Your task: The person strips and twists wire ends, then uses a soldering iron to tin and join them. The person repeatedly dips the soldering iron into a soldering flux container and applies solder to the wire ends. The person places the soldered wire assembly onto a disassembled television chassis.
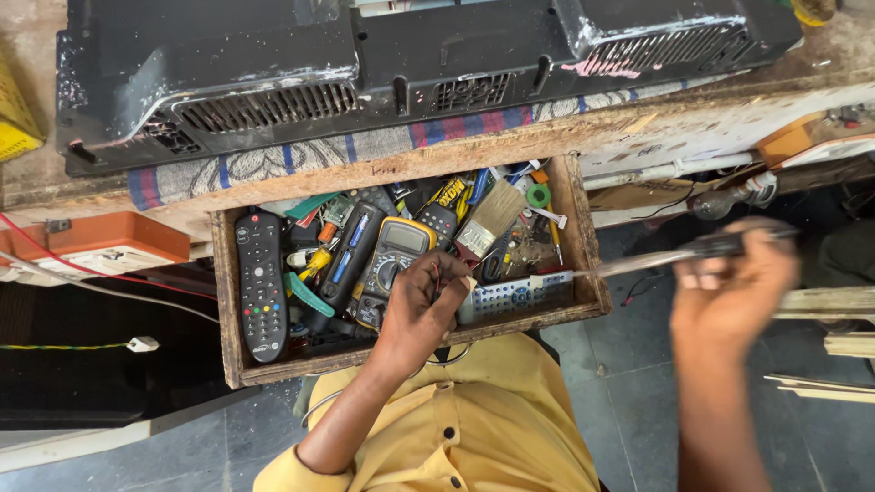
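Note:
My left hand [421, 305] reaches into an open wooden drawer [230, 319] under the bench, fingers pinched on thin red and black wires beside a yellow-edged multimeter [394, 264]. My right hand [734, 292], blurred by motion, is out to the right of the drawer and grips a screwdriver [674, 255] with a dark handle, its metal shaft pointing left toward the drawer.
The drawer holds a black remote [261, 282], a paintbrush [490, 219], a green tape roll [539, 195], pliers and several small tools. A black television back [301, 64] lies on a striped cloth on the bench. An orange-topped box [100, 241] sits at left. Wooden slats [834, 305] lie at right.

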